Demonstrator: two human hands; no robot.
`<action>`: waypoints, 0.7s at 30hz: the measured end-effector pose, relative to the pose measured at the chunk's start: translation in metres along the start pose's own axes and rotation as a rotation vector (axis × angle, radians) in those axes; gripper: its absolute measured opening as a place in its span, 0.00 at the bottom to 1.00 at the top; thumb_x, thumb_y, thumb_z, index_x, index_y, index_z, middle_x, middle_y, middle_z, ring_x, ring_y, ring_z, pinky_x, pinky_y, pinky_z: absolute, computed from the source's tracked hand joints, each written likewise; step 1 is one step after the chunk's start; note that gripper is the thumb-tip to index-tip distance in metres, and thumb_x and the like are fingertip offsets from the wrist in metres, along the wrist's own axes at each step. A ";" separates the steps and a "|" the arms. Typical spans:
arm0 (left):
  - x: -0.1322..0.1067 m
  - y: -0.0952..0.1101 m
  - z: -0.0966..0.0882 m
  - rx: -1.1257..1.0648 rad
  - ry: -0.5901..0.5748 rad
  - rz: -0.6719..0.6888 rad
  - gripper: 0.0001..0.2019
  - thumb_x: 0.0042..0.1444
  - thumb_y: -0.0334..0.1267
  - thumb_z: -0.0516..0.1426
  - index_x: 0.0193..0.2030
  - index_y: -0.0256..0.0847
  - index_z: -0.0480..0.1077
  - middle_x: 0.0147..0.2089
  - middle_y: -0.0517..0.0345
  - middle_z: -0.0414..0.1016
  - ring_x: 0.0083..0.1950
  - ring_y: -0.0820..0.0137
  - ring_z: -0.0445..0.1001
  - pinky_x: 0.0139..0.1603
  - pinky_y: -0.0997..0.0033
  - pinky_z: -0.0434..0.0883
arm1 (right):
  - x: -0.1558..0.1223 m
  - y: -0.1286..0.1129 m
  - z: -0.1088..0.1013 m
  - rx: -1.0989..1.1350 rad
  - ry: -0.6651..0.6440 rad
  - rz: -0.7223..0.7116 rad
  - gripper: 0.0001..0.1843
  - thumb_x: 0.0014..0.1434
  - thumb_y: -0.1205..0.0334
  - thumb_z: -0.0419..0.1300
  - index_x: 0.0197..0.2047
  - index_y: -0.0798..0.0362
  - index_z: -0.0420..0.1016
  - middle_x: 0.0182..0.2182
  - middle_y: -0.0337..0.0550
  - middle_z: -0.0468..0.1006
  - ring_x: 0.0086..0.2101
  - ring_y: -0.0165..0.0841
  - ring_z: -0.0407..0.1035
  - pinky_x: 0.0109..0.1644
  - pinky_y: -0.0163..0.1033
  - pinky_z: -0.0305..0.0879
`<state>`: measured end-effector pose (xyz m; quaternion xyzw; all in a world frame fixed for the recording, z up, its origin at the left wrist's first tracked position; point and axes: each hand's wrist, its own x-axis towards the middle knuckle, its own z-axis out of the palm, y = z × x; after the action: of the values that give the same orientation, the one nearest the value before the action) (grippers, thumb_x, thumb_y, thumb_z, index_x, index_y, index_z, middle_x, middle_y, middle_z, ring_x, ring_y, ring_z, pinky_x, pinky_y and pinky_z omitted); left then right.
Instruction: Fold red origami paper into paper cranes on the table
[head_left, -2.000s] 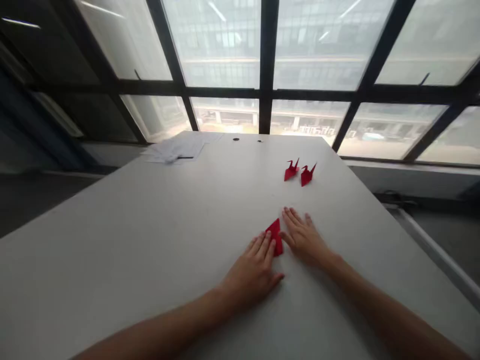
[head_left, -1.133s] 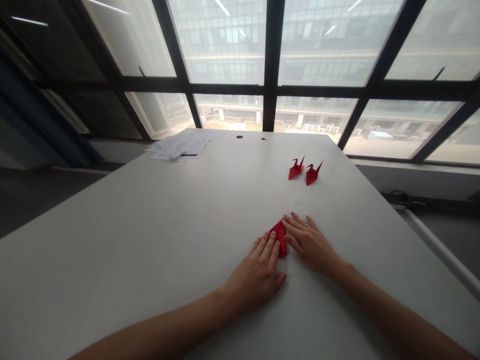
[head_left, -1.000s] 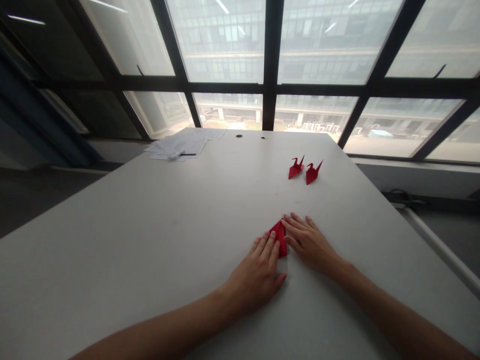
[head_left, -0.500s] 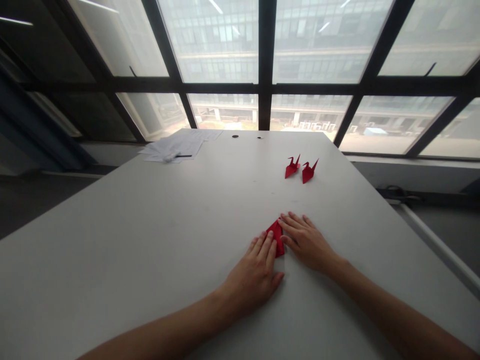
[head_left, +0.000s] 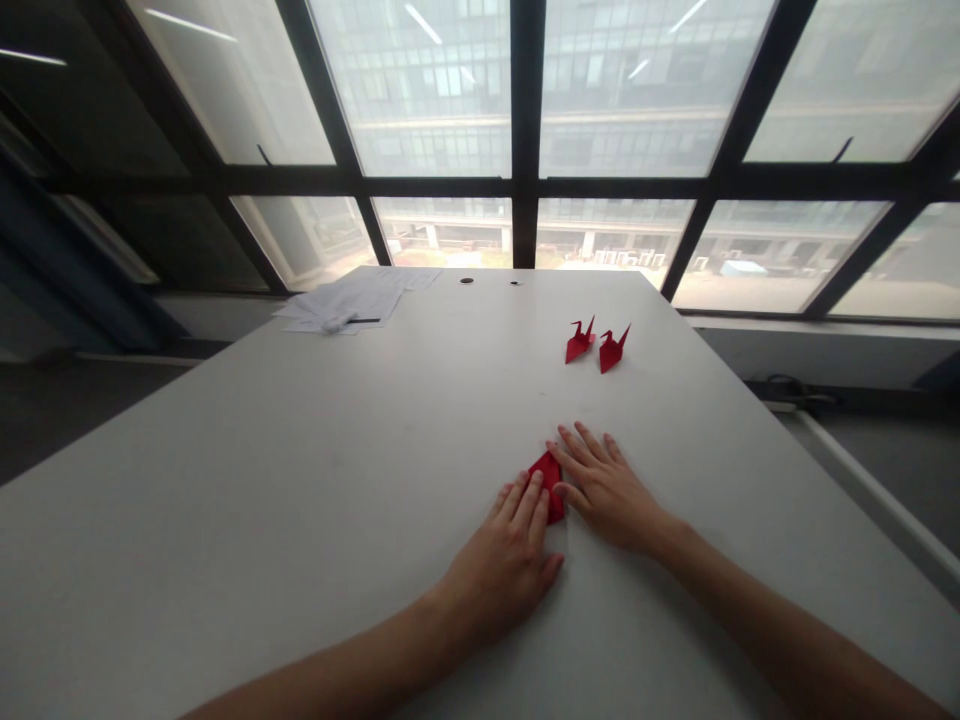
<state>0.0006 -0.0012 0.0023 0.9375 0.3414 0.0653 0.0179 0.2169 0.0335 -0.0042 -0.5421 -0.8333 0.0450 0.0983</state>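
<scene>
A folded piece of red origami paper (head_left: 553,482) lies flat on the white table (head_left: 315,480). My left hand (head_left: 510,550) rests on its left part with the fingers stretched out, covering some of it. On the other side, my right hand (head_left: 604,490) lies with fingers spread. Its thumb and index finger touch the paper's right edge and upper tip. Farther back stand two red paper cranes, a left one (head_left: 578,345) and a right one (head_left: 612,353), side by side and away from both hands.
White paper sheets (head_left: 352,298) lie at the back left, with a dark pen (head_left: 364,321) on them. Two small dark spots mark the table's far end. Large windows with a dark frame (head_left: 525,130) rise behind it. A pale rail (head_left: 877,500) runs beyond the right edge.
The right hand's fingers have spread a little more at the paper's upper edge. The left hand stays on the paper. The whole view has shifted slightly.
</scene>
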 end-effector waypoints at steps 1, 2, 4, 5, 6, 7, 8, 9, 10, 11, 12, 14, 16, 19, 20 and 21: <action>0.000 0.000 0.000 0.000 0.002 0.000 0.32 0.67 0.49 0.47 0.71 0.29 0.51 0.73 0.37 0.51 0.74 0.54 0.48 0.73 0.53 0.50 | 0.000 0.000 0.000 0.006 0.008 0.009 0.32 0.70 0.47 0.44 0.73 0.48 0.48 0.72 0.47 0.45 0.70 0.46 0.36 0.69 0.65 0.40; 0.000 0.000 0.001 0.002 0.002 0.000 0.32 0.67 0.49 0.47 0.71 0.29 0.52 0.73 0.37 0.51 0.74 0.54 0.48 0.73 0.53 0.50 | 0.000 -0.001 0.000 0.012 0.017 0.016 0.33 0.70 0.47 0.44 0.73 0.50 0.48 0.72 0.48 0.46 0.70 0.46 0.37 0.69 0.64 0.41; 0.000 0.000 0.001 0.008 -0.001 0.002 0.32 0.68 0.50 0.46 0.71 0.28 0.52 0.73 0.36 0.51 0.74 0.53 0.48 0.73 0.53 0.50 | 0.000 -0.001 -0.002 0.024 0.051 0.032 0.32 0.70 0.48 0.45 0.72 0.53 0.52 0.71 0.49 0.50 0.70 0.45 0.40 0.70 0.62 0.43; 0.000 0.000 0.001 0.011 0.001 0.002 0.32 0.68 0.50 0.46 0.71 0.27 0.52 0.73 0.36 0.51 0.74 0.52 0.48 0.73 0.53 0.50 | 0.000 -0.002 -0.002 0.031 0.077 0.045 0.30 0.70 0.49 0.45 0.71 0.54 0.55 0.70 0.49 0.52 0.69 0.44 0.43 0.70 0.61 0.44; 0.000 0.000 0.002 0.014 0.007 0.001 0.33 0.68 0.50 0.45 0.71 0.26 0.52 0.73 0.36 0.51 0.74 0.52 0.48 0.73 0.53 0.50 | -0.001 -0.002 -0.003 0.038 0.108 0.058 0.29 0.70 0.51 0.45 0.69 0.54 0.60 0.69 0.49 0.55 0.69 0.44 0.45 0.70 0.59 0.45; 0.000 0.000 0.002 0.015 0.013 0.001 0.33 0.68 0.50 0.44 0.71 0.26 0.51 0.73 0.35 0.51 0.74 0.52 0.48 0.73 0.53 0.50 | -0.001 -0.002 -0.004 0.046 0.140 0.071 0.27 0.71 0.52 0.45 0.67 0.53 0.64 0.69 0.49 0.57 0.69 0.43 0.47 0.70 0.57 0.46; 0.000 0.000 0.002 0.014 0.019 0.003 0.33 0.69 0.50 0.44 0.71 0.25 0.51 0.73 0.35 0.50 0.74 0.52 0.48 0.73 0.53 0.50 | -0.002 -0.002 -0.005 0.054 0.167 0.077 0.25 0.71 0.53 0.45 0.64 0.53 0.67 0.68 0.48 0.60 0.68 0.43 0.48 0.70 0.56 0.47; -0.001 0.000 0.002 0.012 0.025 0.004 0.33 0.69 0.50 0.44 0.71 0.25 0.51 0.73 0.35 0.50 0.74 0.52 0.48 0.73 0.53 0.50 | -0.002 -0.003 -0.005 0.062 0.184 0.073 0.24 0.71 0.53 0.45 0.62 0.51 0.70 0.67 0.47 0.61 0.68 0.43 0.50 0.69 0.56 0.48; -0.001 0.000 0.002 0.009 0.028 0.005 0.33 0.69 0.50 0.44 0.71 0.25 0.51 0.73 0.35 0.51 0.74 0.52 0.48 0.73 0.53 0.50 | -0.002 -0.003 -0.005 0.068 0.191 0.060 0.23 0.71 0.54 0.45 0.61 0.50 0.72 0.67 0.46 0.62 0.67 0.43 0.50 0.69 0.56 0.49; -0.001 0.000 0.002 0.005 0.029 0.006 0.32 0.69 0.50 0.43 0.71 0.26 0.51 0.73 0.35 0.51 0.74 0.52 0.48 0.73 0.53 0.51 | -0.002 -0.002 -0.006 0.072 0.191 0.044 0.22 0.70 0.54 0.46 0.60 0.49 0.73 0.67 0.46 0.62 0.67 0.43 0.51 0.69 0.56 0.50; -0.001 0.000 0.003 0.001 0.028 0.006 0.32 0.69 0.50 0.43 0.71 0.26 0.51 0.73 0.35 0.51 0.74 0.52 0.48 0.73 0.52 0.51 | -0.002 -0.002 -0.005 0.075 0.188 0.033 0.22 0.70 0.54 0.47 0.60 0.48 0.73 0.67 0.45 0.62 0.67 0.44 0.51 0.69 0.57 0.51; -0.002 0.001 0.003 -0.006 0.025 0.004 0.32 0.69 0.49 0.44 0.71 0.26 0.51 0.73 0.36 0.51 0.74 0.52 0.48 0.73 0.52 0.51 | -0.002 -0.001 -0.004 0.075 0.176 0.026 0.21 0.69 0.54 0.48 0.59 0.48 0.74 0.66 0.45 0.62 0.67 0.45 0.51 0.68 0.57 0.52; -0.002 0.001 0.003 -0.013 0.026 0.001 0.32 0.69 0.49 0.44 0.71 0.27 0.51 0.73 0.36 0.51 0.74 0.52 0.48 0.73 0.52 0.51 | -0.002 0.000 -0.003 0.076 0.166 0.027 0.21 0.69 0.53 0.49 0.59 0.47 0.74 0.66 0.46 0.63 0.67 0.46 0.52 0.67 0.58 0.53; -0.001 0.002 0.000 -0.027 0.032 -0.009 0.31 0.68 0.48 0.47 0.70 0.29 0.53 0.73 0.38 0.51 0.74 0.53 0.48 0.73 0.51 0.52 | -0.002 0.002 -0.001 0.077 0.159 0.021 0.21 0.69 0.52 0.50 0.59 0.46 0.74 0.66 0.46 0.64 0.66 0.47 0.53 0.67 0.59 0.54; -0.001 0.002 -0.001 -0.032 0.035 -0.014 0.31 0.67 0.48 0.48 0.70 0.30 0.53 0.73 0.38 0.50 0.74 0.53 0.48 0.73 0.51 0.52 | -0.002 0.003 -0.001 0.075 0.158 0.018 0.21 0.69 0.51 0.50 0.59 0.46 0.74 0.65 0.46 0.64 0.66 0.47 0.53 0.67 0.59 0.54; 0.000 0.002 -0.003 -0.037 0.036 -0.020 0.31 0.66 0.47 0.49 0.71 0.32 0.53 0.74 0.40 0.49 0.74 0.54 0.49 0.73 0.51 0.52 | -0.002 0.003 0.000 0.071 0.156 0.016 0.21 0.68 0.51 0.51 0.59 0.45 0.74 0.65 0.46 0.64 0.66 0.47 0.53 0.67 0.59 0.54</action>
<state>0.0010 -0.0029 0.0055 0.9322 0.3496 0.0885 0.0298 0.2207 0.0328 -0.0046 -0.5468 -0.8166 0.0328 0.1820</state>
